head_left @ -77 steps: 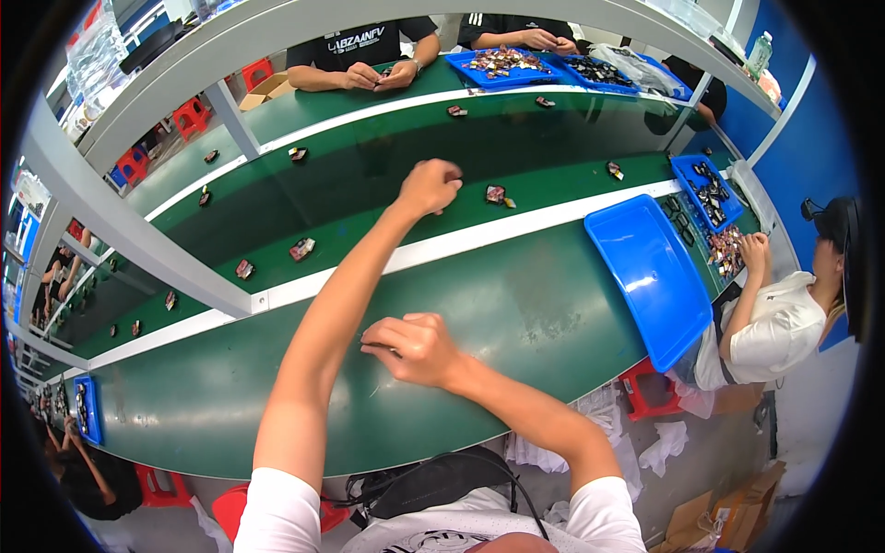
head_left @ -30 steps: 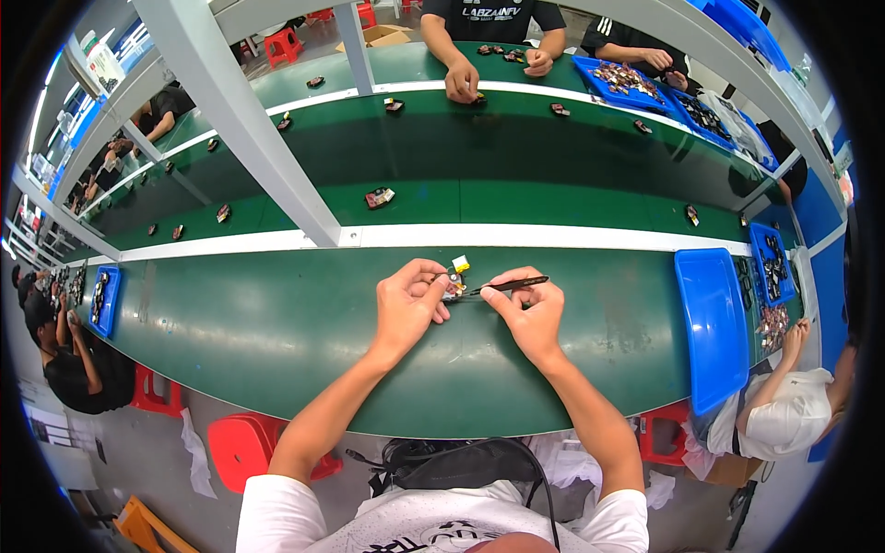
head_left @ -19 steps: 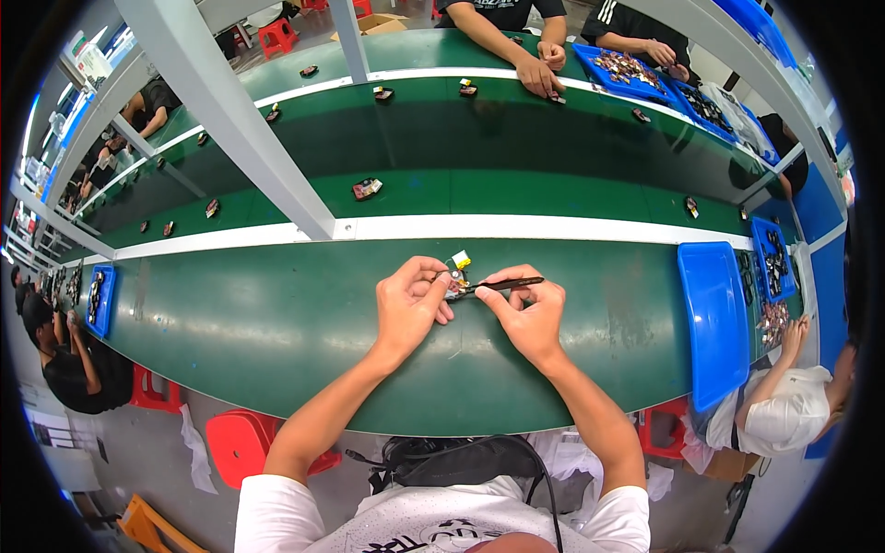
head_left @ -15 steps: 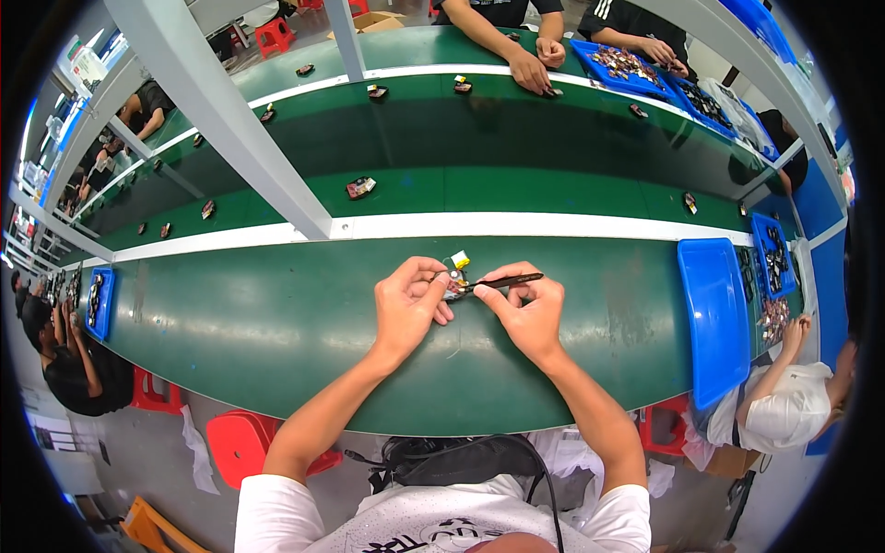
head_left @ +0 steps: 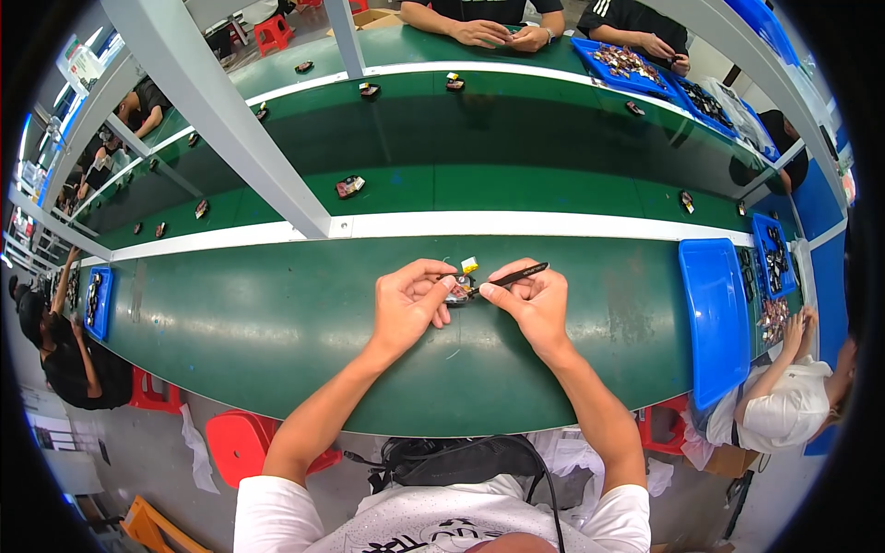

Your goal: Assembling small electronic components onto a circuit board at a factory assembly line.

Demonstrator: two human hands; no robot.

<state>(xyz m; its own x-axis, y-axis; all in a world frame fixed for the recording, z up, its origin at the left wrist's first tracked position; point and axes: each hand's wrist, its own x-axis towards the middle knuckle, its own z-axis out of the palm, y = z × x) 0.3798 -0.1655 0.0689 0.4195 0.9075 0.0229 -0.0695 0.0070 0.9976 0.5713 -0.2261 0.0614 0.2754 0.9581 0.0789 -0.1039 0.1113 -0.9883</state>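
Over the middle of the green bench, my left hand (head_left: 406,300) grips a small electronic assembly (head_left: 457,291) between thumb and fingers. Its dark casing has reddish parts inside, and a white and yellow piece (head_left: 470,264) sticks up at its far side. My right hand (head_left: 535,309) pinches black tweezers (head_left: 512,277), slanted with the tip down at the assembly's right side. Whether the tip grasps any part is too small to tell. My fingers hide much of the assembly's left edge.
An upright blue tray (head_left: 717,323) stands on the bench at right, near more blue bins (head_left: 772,253). Behind a white rail (head_left: 516,224), a green conveyor carries several small assemblies (head_left: 350,186). A grey post (head_left: 230,120) rises at left. Co-workers sit around.
The assemblies on the conveyor have shifted slightly left. My right hand and the tweezers have tilted a little steeper. The co-worker opposite has drawn their hands back from the belt.
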